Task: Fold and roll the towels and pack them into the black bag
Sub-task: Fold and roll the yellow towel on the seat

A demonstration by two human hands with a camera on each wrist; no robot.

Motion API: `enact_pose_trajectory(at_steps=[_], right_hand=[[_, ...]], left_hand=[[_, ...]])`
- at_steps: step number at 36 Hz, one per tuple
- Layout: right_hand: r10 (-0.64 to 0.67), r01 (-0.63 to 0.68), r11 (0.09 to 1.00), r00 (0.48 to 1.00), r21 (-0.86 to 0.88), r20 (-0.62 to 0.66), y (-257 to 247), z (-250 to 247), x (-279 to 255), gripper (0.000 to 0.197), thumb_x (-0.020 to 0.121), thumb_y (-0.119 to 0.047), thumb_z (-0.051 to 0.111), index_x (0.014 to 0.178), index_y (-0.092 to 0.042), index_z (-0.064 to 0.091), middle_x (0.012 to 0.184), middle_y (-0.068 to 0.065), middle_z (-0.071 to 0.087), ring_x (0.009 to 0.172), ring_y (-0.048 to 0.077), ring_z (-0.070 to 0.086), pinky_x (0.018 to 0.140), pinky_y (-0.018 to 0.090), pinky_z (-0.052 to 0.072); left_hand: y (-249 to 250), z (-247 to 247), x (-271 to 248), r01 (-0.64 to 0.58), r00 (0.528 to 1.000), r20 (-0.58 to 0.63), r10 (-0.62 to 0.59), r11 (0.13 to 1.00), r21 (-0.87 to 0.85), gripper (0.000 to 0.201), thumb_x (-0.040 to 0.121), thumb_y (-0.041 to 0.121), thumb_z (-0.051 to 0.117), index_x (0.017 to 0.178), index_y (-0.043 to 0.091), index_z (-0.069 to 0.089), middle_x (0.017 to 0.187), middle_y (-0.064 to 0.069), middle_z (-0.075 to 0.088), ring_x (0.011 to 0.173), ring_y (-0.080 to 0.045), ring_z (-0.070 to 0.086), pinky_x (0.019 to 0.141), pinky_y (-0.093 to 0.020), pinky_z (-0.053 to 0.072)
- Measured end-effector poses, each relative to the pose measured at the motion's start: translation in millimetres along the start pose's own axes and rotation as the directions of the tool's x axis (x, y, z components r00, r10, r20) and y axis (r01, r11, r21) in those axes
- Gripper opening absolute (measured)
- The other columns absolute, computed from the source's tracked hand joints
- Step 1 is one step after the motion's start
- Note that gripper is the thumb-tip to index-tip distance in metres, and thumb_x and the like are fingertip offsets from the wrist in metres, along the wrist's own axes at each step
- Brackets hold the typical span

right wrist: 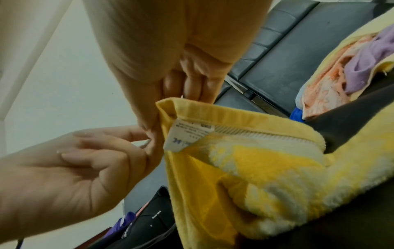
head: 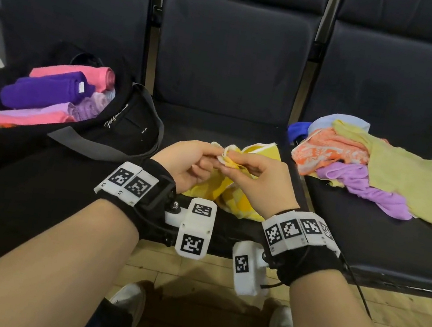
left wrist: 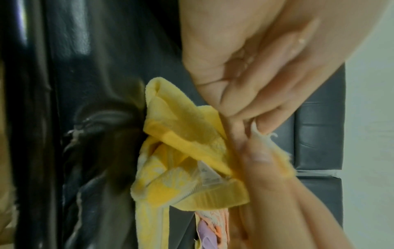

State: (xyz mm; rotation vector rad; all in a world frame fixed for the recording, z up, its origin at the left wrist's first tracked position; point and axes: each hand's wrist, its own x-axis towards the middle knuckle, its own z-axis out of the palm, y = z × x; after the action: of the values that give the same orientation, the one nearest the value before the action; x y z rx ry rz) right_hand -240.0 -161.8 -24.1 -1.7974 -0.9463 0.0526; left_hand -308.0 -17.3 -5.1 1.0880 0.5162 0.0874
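Note:
A yellow-and-white towel (head: pixel 234 198) hangs crumpled over the front of the middle seat, lifted by one corner. My left hand (head: pixel 218 156) pinches that corner between thumb and fingertips, and my right hand (head: pixel 232 166) pinches the same edge right beside it. In the left wrist view the left hand (left wrist: pixel 247 109) closes on the towel (left wrist: pixel 179 143) at its frayed corner. In the right wrist view the right hand (right wrist: pixel 162 118) grips the hem next to a white label (right wrist: pixel 187 134). The black bag (head: pixel 121 131) lies open on the left seat, holding several rolled pink and purple towels (head: pixel 48 88).
A loose pile of towels (head: pixel 373 165) in pale yellow, orange, lilac and blue covers the right seat. Dark padded seat backs (head: pixel 232 53) rise behind. The bag's grey strap (head: pixel 92 148) trails toward the middle seat. Below the seat edge are a tiled floor and my shoes.

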Motion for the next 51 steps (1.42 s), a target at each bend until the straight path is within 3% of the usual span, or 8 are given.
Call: enact_pose_trajectory(at_steps=[7, 18, 25, 30, 35, 40, 44, 51], right_hand=[[0.020, -0.014, 0.980, 0.999, 0.199, -0.026, -8.3, -2.2, -1.5, 0.010, 0.087, -0.014, 0.069, 0.089, -0.010, 0.077, 0.074, 0.002, 0.072, 0.065, 0.014, 0.062, 0.060, 0.018, 0.051], [0.110, -0.084, 0.946, 0.992, 0.314, -0.066, -6.1, -17.3, 5.9, 0.004, 0.082, -0.014, 0.074, 0.086, -0.014, 0.076, 0.081, 0.004, 0.074, 0.077, 0.013, 0.069, 0.075, 0.024, 0.056], [0.113, -0.117, 0.867, 0.993, 0.484, 0.038, -12.1, -35.4, 3.3, 0.010, 0.089, -0.004, 0.061, 0.080, -0.006, 0.065, 0.062, -0.005, 0.069, 0.060, 0.005, 0.065, 0.060, 0.019, 0.052], [0.200, -0.128, 0.848, 0.976, 0.514, -0.088, -6.7, -45.1, 6.1, 0.012, 0.095, -0.011, 0.056, 0.086, -0.004, 0.059, 0.065, 0.000, 0.070, 0.063, 0.013, 0.066, 0.061, 0.025, 0.054], [0.260, -0.170, 0.929, 0.932, 0.329, -0.253, 11.4, -42.7, 11.9, 0.014, 0.094, -0.027, 0.060, 0.084, -0.016, 0.061, 0.071, 0.001, 0.056, 0.069, 0.018, 0.053, 0.069, 0.036, 0.045], [0.300, -0.143, 0.937, 0.798, 0.320, -0.522, 22.3, -55.6, 15.5, 0.014, 0.093, -0.027, 0.061, 0.079, -0.024, 0.057, 0.079, 0.005, 0.058, 0.074, 0.017, 0.052, 0.071, 0.037, 0.044], [0.261, -0.130, 0.958, 0.765, 0.256, -0.589, 22.1, -51.1, 12.7, 0.020, 0.094, -0.024, 0.058, 0.076, -0.025, 0.051, 0.078, 0.007, 0.052, 0.074, 0.019, 0.047, 0.072, 0.035, 0.043], [0.284, -0.178, 0.956, 0.762, 0.234, -0.582, 26.6, -52.1, 9.4, 0.022, 0.094, -0.025, 0.059, 0.094, -0.004, 0.062, 0.090, 0.021, 0.062, 0.081, 0.026, 0.057, 0.082, 0.036, 0.047]], left_hand=[[-4.0, -2.2, 0.4, 0.093, 0.994, -0.084, -0.075, 0.967, 0.235, 0.019, 0.086, 0.017, 0.050, 0.077, 0.006, 0.064, 0.079, -0.008, 0.073, 0.037, -0.003, 0.036, 0.030, -0.011, 0.018], [-17.4, 10.1, 29.5, 0.216, 0.964, -0.267, -0.017, 0.639, 0.738, 0.032, 0.080, 0.034, 0.068, 0.100, 0.011, 0.058, 0.061, -0.001, 0.047, 0.033, -0.008, 0.036, 0.034, -0.011, 0.026], [-31.9, 5.8, 43.2, 0.275, 0.927, -0.355, 0.123, 0.421, 0.864, 0.052, 0.087, 0.033, 0.060, 0.127, 0.001, 0.047, 0.114, -0.016, 0.065, 0.094, -0.025, 0.067, 0.049, -0.025, 0.047], [-33.5, -21.5, 53.7, 0.294, 0.852, -0.492, 0.178, 0.615, 0.732, 0.035, 0.082, 0.021, 0.058, 0.110, 0.000, 0.056, 0.105, -0.018, 0.063, 0.095, -0.035, 0.065, 0.081, -0.037, 0.055], [-14.6, -49.3, 54.5, 0.096, 0.797, -0.565, 0.215, 0.878, 0.470, 0.038, 0.093, 0.012, 0.047, 0.127, -0.003, 0.054, 0.124, -0.020, 0.062, 0.091, -0.027, 0.067, 0.074, -0.031, 0.055], [0.0, -86.8, 32.9, 0.211, 0.693, -0.664, 0.281, 0.801, 0.560, 0.025, 0.094, 0.017, 0.052, 0.113, 0.003, 0.062, 0.118, -0.012, 0.064, 0.112, -0.030, 0.060, 0.090, -0.033, 0.047], [-9.6, -100.6, 38.6, 0.181, 0.640, -0.666, 0.383, 0.768, 0.615, 0.052, 0.081, 0.012, 0.057, 0.131, 0.006, 0.048, 0.129, -0.020, 0.055, 0.117, -0.038, 0.055, 0.101, -0.042, 0.046], [-27.3, -81.3, 37.0, 0.129, 0.866, -0.308, 0.393, 0.419, 0.899, 0.036, 0.086, 0.007, 0.059, 0.120, 0.018, 0.066, 0.120, -0.014, 0.065, 0.115, -0.033, 0.057, 0.099, -0.037, 0.045]])
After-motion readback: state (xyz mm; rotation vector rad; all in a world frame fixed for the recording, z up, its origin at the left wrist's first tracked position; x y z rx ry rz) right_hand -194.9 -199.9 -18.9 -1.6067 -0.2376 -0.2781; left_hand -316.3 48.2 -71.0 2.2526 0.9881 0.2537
